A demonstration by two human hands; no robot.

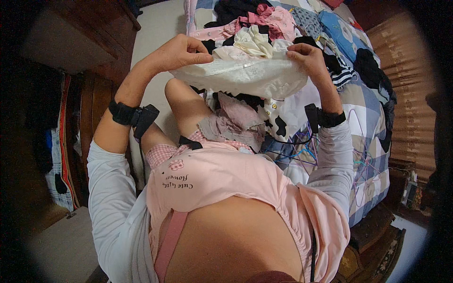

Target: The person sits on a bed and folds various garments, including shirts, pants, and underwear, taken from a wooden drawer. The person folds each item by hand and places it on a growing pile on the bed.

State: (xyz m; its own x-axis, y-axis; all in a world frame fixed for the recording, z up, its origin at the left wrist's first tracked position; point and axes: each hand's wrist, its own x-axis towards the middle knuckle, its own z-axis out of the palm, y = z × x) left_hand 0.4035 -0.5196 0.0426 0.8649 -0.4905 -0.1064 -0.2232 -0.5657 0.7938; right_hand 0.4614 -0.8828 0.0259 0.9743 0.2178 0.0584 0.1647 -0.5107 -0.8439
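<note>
A white garment (240, 76), thin and patterned with lace, is stretched sideways in front of me. My left hand (187, 51) pinches its left top edge between thumb and fingers. At the other end, my right hand (307, 58) grips the right top corner. The cloth sags between them, and its exact kind cannot be told. Just beyond its upper edge lies a cream crumpled cloth (253, 41). Below it, a greyish-pink garment with scalloped edges (233, 122) rests over my lap. A white cloth with black patches (281, 122) lies beside it, partly hidden by the held garment.
Several thin coloured hangers (300, 152) lie tangled on the checked bedspread (368, 131) to my right. A heap of pink clothes (272, 21), a blue garment (338, 33) and black clothes (371, 67) spread over the bed. Dark wooden furniture (102, 32) stands at the left.
</note>
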